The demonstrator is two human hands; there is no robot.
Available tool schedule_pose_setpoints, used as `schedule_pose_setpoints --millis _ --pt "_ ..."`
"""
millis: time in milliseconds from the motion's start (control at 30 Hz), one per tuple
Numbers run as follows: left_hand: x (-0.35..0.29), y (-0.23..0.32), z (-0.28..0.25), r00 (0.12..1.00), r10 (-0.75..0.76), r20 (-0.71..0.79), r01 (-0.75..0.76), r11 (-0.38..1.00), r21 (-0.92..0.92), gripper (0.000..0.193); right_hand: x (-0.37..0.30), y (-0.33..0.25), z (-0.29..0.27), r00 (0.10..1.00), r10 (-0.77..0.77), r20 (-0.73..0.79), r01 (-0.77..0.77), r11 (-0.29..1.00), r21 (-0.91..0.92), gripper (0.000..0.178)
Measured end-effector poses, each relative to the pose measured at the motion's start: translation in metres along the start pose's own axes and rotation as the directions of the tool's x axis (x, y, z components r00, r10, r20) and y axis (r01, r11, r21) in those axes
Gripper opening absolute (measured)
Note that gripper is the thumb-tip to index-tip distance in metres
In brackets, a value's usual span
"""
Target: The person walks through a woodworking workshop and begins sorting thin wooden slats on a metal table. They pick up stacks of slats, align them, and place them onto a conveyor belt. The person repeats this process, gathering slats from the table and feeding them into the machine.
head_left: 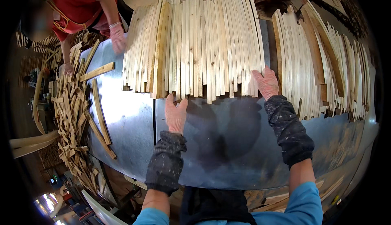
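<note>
A wide row of pale wooden strips lies side by side on a metal table. My left hand, in a pinkish work glove, is at the near ends of the strips left of the middle, its fingers apart and pointing away from me. The gloved right hand lies along the row's right edge near its front corner, with fingers spread against the outermost strips. Neither hand is closed around a strip. The near ends are uneven, some jutting farther toward me than others.
To the right lies a second batch of strips, with darker boards aslant on top. Loose offcuts are heaped at the left, some reaching onto the table. A co-worker in red leans over the far left corner, one gloved hand near the row.
</note>
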State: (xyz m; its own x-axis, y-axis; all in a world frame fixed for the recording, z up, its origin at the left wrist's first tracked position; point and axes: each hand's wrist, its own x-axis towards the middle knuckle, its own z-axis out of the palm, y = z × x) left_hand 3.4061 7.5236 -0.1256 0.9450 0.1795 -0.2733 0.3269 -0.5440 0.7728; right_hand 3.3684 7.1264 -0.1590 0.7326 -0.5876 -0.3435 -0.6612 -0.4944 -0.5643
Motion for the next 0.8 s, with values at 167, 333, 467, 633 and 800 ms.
schedule_pose_setpoints --millis 167,333,467,633,800 --pt "0.019 -0.010 0.029 0.985 -0.052 -0.165 0.043 0.997 -0.056 0.087 0.012 -0.001 -0.007 0.997 0.024 0.071 -0.023 1.000 -0.016 0.093" --pt "0.014 -0.015 0.032 0.994 -0.088 -0.057 0.086 0.996 -0.037 0.093 0.018 -0.012 -0.013 0.995 0.086 0.054 -0.085 0.996 -0.021 0.091" --pt "0.024 0.004 0.009 0.992 -0.039 0.118 0.012 0.975 0.224 0.106 0.032 -0.027 -0.013 0.998 0.024 -0.050 -0.026 0.999 -0.036 0.094" --pt "0.031 0.044 0.012 0.985 -0.055 0.165 -0.037 0.861 0.508 0.118 0.044 -0.049 0.020 0.969 0.096 -0.226 -0.125 0.985 -0.118 0.099" --pt "0.023 0.025 0.013 0.993 0.016 0.121 -0.067 0.900 0.430 0.105 0.021 -0.066 0.010 0.973 0.109 -0.204 -0.127 0.989 -0.075 0.097"
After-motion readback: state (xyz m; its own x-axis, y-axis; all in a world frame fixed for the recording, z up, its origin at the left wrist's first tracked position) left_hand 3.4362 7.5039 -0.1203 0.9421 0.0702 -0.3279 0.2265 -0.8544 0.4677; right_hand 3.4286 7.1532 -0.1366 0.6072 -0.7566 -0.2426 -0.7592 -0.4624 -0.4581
